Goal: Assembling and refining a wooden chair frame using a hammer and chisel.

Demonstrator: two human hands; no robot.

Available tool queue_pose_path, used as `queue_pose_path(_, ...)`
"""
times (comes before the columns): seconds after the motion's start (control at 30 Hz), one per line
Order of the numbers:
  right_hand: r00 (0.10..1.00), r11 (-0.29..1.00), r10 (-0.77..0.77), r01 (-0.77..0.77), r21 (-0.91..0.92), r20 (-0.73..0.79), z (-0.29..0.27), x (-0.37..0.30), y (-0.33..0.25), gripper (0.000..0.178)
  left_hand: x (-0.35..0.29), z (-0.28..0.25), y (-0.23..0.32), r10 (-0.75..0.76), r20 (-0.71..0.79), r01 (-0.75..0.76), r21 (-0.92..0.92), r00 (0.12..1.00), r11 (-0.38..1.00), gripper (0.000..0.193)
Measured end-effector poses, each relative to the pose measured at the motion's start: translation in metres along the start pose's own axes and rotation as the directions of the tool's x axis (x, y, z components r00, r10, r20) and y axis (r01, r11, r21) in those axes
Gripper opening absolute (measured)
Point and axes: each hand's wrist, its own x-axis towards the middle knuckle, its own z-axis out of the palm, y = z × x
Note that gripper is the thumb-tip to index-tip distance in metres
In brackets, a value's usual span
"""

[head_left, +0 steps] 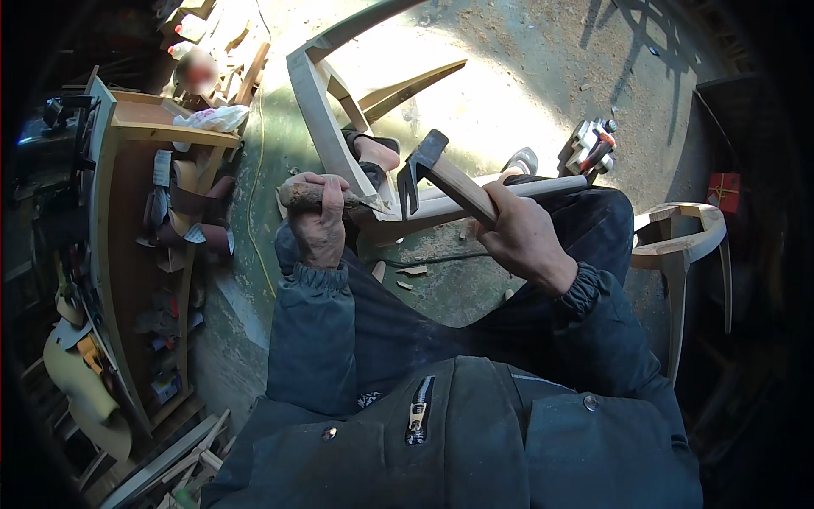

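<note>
My left hand (pixel 318 229) is closed round the worn wooden handle of a chisel (pixel 303 198). The chisel's blade points right, at the corner joint of a pale wooden chair frame (pixel 328 127) lying across my legs. In my right hand (pixel 530 242) is a claw hammer (pixel 462 187), gripped by its wooden handle. Its dark metal head is raised just above the joint, a little right of the chisel tip. One long rail of the frame runs right, over my thigh. Whether the blade touches the wood is hard to tell.
A wooden shelf unit (pixel 127 131) with sandpaper rolls stands at left. Wood chips (pixel 413 271) and a yellow cord (pixel 257 182) lie on the floor. At right are a silver-and-red power tool (pixel 593 146), a curved wooden frame (pixel 685 248) and a red box (pixel 723 191).
</note>
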Motion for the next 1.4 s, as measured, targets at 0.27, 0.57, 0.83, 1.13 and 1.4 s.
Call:
queue_pose_path(0.27,0.999,0.999,0.006,-0.003,-0.050,0.052,0.004,0.001,0.002,0.029,0.012,0.013,-0.011,-0.135,0.152,0.048,0.474,0.979,0.879,0.013)
queue_pose_path(0.57,0.996,0.999,-0.007,0.011,-0.041,0.094,0.002,0.013,0.002,0.029,0.035,0.009,-0.036,-0.222,0.164,0.096,0.555,0.961,0.826,0.018)
queue_pose_path(0.83,0.991,0.996,-0.062,0.069,-0.054,0.114,-0.016,0.039,-0.027,0.026,0.049,0.015,-0.037,-0.277,0.163,0.106,0.657,0.947,0.746,0.042)
queue_pose_path(1.13,0.952,0.952,-0.302,0.304,0.037,-0.041,-0.043,0.077,-0.074,0.030,0.037,0.016,-0.021,-0.314,0.184,0.148,0.596,0.931,0.789,0.042)
queue_pose_path(1.4,0.837,0.847,-0.474,0.518,0.118,-0.275,-0.060,0.093,-0.113,0.026,0.034,0.023,-0.021,-0.271,0.077,0.149,0.677,0.960,0.721,0.056)
